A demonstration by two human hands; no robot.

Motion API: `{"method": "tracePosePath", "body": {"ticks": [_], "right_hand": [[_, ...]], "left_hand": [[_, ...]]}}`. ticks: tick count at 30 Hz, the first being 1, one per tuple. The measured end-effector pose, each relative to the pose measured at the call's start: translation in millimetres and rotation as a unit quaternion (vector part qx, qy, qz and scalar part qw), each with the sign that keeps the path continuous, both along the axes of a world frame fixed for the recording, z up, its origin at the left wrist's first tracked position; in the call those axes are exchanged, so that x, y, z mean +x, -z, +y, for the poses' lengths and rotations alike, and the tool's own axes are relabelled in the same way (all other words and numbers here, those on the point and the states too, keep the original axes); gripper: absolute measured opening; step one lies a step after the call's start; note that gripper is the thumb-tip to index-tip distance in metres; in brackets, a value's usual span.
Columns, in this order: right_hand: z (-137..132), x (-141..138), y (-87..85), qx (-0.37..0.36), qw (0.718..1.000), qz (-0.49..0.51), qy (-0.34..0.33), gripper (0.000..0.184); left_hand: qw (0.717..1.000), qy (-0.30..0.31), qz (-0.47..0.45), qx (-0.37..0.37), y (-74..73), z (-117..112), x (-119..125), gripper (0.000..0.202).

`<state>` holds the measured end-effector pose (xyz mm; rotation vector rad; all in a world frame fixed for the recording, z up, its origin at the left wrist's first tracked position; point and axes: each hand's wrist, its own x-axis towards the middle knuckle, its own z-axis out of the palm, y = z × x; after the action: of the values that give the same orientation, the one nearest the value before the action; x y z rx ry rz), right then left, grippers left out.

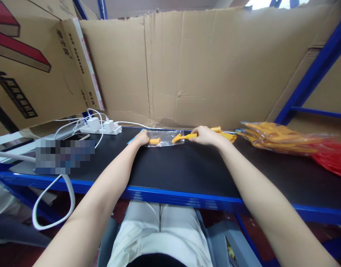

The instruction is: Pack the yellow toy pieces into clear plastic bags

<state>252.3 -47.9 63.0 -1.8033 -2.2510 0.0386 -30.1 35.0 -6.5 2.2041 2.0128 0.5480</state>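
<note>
A clear plastic bag point(167, 138) with a blue printed end lies flat on the black tabletop. My left hand point(142, 138) is closed on its left end. Inside the bag is a short orange-yellow plastic piece point(154, 141), like a handle end. My right hand point(205, 136) grips a slim orange-yellow plastic tool point(190, 136). Its angled head lies at the bag's right end; whether it is inside or over the film I cannot tell. Just beyond the right hand lie more orange-yellow plastic pieces point(228, 137), partly hidden by that hand.
Bagged orange-yellow pieces point(273, 135) are piled at the right, beside red bagged items point(334, 154). At the left are a white power strip point(114, 129) with chargers and cables, and a phone point(82, 136). Cardboard point(215, 66) walls the back; a blue rail point(170, 195) edges the front.
</note>
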Motion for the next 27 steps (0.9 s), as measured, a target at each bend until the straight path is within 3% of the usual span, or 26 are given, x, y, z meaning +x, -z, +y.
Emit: {"method": "tracePosePath", "body": {"ticks": [5,11,17,22,27], "right_hand": [[4.2,-14.9,16.7,0.005,0.999,0.045,-0.028,0.025],[6.6,-29.0,38.2,-0.131,0.967,0.218,-0.035,0.028],[16.7,-32.4,55.4,-0.065,0.95,0.302,-0.044,0.035],[26.7,-31.6,64.4,-0.061,0.921,0.38,-0.057,0.03],[29.8,-33.5,68.0,-0.048,0.918,0.392,-0.026,0.021]], "left_hand": [[0.998,0.054,0.032,-0.014,-4.1,-8.3,14.2,0.042],[0.989,0.145,0.022,-0.017,-4.5,-17.6,33.8,0.04],[0.981,0.191,-0.016,0.011,-3.1,-20.7,37.3,0.038],[0.971,0.181,-0.153,0.008,-0.5,-18.9,41.7,0.038],[0.944,0.127,-0.302,-0.03,-2.5,-18.0,45.7,0.034]]}}
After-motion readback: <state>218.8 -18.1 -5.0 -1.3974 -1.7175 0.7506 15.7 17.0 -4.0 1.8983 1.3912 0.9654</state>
